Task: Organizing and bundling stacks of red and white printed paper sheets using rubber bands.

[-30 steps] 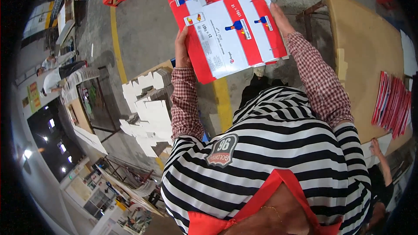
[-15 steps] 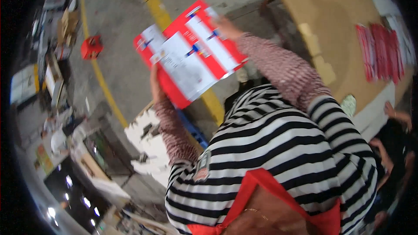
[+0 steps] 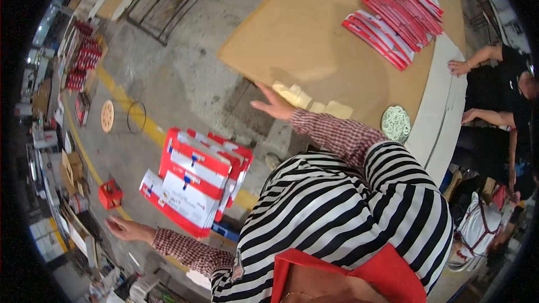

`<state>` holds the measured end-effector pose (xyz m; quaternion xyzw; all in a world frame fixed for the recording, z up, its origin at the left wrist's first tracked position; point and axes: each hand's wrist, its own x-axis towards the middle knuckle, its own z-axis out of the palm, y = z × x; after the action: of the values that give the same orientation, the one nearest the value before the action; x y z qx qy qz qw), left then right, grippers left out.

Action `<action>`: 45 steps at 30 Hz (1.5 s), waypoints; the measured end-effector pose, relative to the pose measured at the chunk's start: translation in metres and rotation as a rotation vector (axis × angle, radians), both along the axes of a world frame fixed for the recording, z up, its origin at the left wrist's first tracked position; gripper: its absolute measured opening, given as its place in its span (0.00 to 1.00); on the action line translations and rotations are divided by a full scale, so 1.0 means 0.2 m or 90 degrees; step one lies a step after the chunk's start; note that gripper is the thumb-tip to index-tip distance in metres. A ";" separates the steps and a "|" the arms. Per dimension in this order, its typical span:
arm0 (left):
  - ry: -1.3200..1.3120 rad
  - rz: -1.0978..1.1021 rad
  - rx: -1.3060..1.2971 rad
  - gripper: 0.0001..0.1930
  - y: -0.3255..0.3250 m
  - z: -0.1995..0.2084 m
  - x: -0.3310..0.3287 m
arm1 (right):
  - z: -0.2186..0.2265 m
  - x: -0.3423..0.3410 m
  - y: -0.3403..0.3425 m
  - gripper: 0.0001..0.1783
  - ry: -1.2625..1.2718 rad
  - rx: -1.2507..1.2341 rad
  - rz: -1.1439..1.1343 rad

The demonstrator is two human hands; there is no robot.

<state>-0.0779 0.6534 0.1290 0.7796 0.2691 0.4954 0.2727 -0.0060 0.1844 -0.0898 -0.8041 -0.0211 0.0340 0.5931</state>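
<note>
- Left hand (image 3: pixel 133 230): fingers loosely bent and apart, near the red-and-white carton stack (image 3: pixel 197 183), clear of it.
- Right hand (image 3: pixel 273 104): fingers extended, thumb spread, beside the bench (image 3: pixel 309 39) edge.
- Carton stack: between the hands, slightly tilted.
- Its print: blue emblems (image 3: pixel 188 180); lettering (image 3: pixel 181 202) too small to read.

We look steeply down from the head, through the left of two wide fisheye cameras.
Nearest to us, the striped shirt (image 3: pixel 331 213) fills the lower middle; farther off come the left hand (image 3: pixel 130 229) and the right hand (image 3: pixel 273 104). Beyond them we take in the floor (image 3: pixel 219 17), the surface (image 3: pixel 314 39) at upper right and a person (image 3: pixel 494 98) near the right edge, all bending toward a dark rim.
</note>
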 end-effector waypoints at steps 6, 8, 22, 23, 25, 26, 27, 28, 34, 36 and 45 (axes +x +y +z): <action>-0.053 -0.435 0.020 0.15 -1.11 -0.03 0.36 | -0.09 -0.12 -1.04 0.49 -0.056 -0.499 -0.324; 0.001 -0.605 -0.083 0.17 -1.49 -0.17 0.39 | -0.12 -0.14 -1.40 0.50 0.011 -0.663 -0.413; 0.608 -1.149 -0.250 0.17 -2.40 -0.59 0.34 | -0.22 -0.03 -2.11 0.33 0.253 -0.914 -0.458; 0.665 -1.158 -0.309 0.16 -2.42 -0.64 0.35 | -0.21 -0.01 -2.12 0.33 0.251 -0.892 -0.446; 0.765 -1.169 -0.344 0.17 -2.52 -0.70 0.37 | -0.28 -0.03 -2.19 0.36 0.196 -0.921 -0.484; 0.826 -1.180 -0.402 0.17 -2.55 -0.76 0.39 | -0.28 0.00 -2.17 0.39 0.273 -0.861 -0.437; 0.891 -1.192 -0.461 0.18 -2.60 -0.78 0.41 | -0.27 0.01 -2.17 0.42 0.353 -0.799 -0.393; 0.953 -1.192 -0.534 0.21 -2.64 -0.84 0.43 | -0.29 0.00 -2.18 0.43 0.300 -0.856 -0.422; 0.994 -0.938 -0.827 0.25 -3.04 -1.04 0.64 | -0.06 0.08 -1.96 0.34 0.263 -0.737 -0.284; 0.909 -0.786 -0.911 0.23 -3.19 -1.09 0.73 | -0.03 0.01 -1.64 0.31 0.164 -0.719 -0.252; 0.524 -0.710 -1.009 0.19 -2.99 -1.44 0.75 | 0.06 0.18 -1.69 0.39 0.155 -0.663 -0.084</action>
<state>0.0721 0.0548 -0.1595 0.4996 0.1913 -0.3211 0.7815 0.0293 -0.1537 -0.0785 -0.9817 0.1184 0.0956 0.1146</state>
